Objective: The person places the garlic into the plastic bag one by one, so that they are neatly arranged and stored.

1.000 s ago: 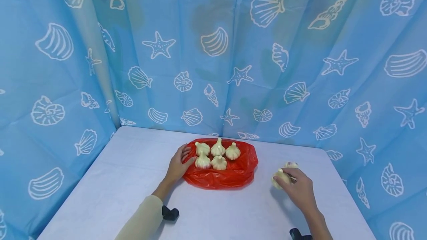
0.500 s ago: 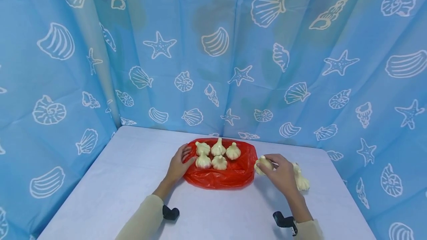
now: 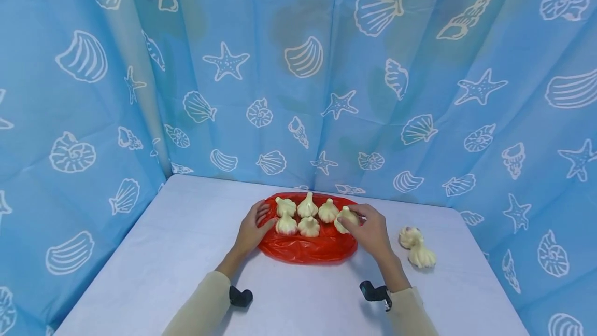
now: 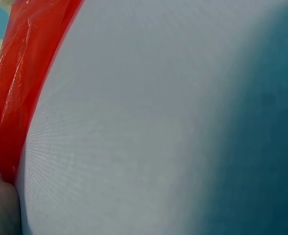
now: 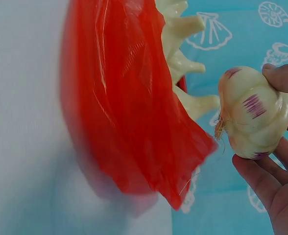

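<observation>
A red plastic bag (image 3: 308,251), its top wide and rolled down, sits toward the back of the table with several garlic bulbs (image 3: 286,224) in it, stems mostly up. My right hand (image 3: 373,232) pinches another garlic bulb (image 5: 254,112) between thumb and fingers. In the head view it overlaps the bag's right side; the right wrist view shows purple streaks and root hairs on it, just beyond the bag's rim. On the bag's left side rests my left hand (image 3: 249,233), fingers at the rim and thumb toward the front. The left wrist view catches only part of that hand.
Two more garlic bulbs (image 3: 422,256) lie touching each other on the white tablecloth (image 3: 186,253), right of the bag. A blue curtain with white shell prints (image 3: 280,82) hangs behind and at both sides. Each wrist wears a black camera mount (image 3: 240,297).
My right hand has carried the garlic bulb left from beside the two loose bulbs to over the bag's right side. My left hand has stayed at the bag.
</observation>
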`<action>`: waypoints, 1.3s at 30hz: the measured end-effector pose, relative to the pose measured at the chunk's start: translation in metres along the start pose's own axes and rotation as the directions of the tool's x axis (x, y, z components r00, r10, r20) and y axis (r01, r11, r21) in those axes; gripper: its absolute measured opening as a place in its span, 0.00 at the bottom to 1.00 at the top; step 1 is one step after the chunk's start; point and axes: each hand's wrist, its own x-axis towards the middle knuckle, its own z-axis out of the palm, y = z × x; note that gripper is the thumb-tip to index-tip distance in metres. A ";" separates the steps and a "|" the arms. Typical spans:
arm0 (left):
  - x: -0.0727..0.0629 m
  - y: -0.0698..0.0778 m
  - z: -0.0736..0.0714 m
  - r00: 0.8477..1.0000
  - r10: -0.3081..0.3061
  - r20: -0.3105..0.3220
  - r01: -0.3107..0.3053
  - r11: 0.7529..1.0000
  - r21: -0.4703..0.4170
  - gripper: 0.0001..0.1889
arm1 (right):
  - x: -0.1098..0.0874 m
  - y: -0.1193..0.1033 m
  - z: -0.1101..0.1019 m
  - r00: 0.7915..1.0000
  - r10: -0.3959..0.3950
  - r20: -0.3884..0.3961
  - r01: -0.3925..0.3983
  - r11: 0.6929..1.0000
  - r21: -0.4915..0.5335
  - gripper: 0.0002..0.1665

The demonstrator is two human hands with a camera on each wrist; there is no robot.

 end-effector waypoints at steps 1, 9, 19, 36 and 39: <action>0.000 0.000 0.000 1.000 0.001 -0.002 -0.001 1.000 0.006 0.35 | 0.001 -0.001 0.003 1.000 0.002 -0.001 -0.002 1.000 0.003 0.31; 0.001 -0.001 0.001 1.000 0.000 -0.011 0.000 1.000 0.005 0.35 | 0.007 0.001 0.020 1.000 0.022 -0.005 -0.022 0.999 0.036 0.32; 0.002 0.001 0.001 0.999 0.037 -0.014 -0.037 0.999 0.002 0.35 | 0.013 -0.007 0.027 0.999 -0.032 -0.034 0.034 0.996 0.082 0.29; 0.000 0.002 0.000 1.000 0.022 -0.003 -0.022 1.000 0.006 0.35 | 0.000 0.009 0.046 0.997 0.083 0.005 -0.083 0.994 0.066 0.32; 0.000 0.001 0.000 1.000 0.026 -0.005 -0.026 1.000 0.011 0.35 | 0.000 0.013 0.046 0.996 0.087 0.001 -0.086 0.994 0.062 0.31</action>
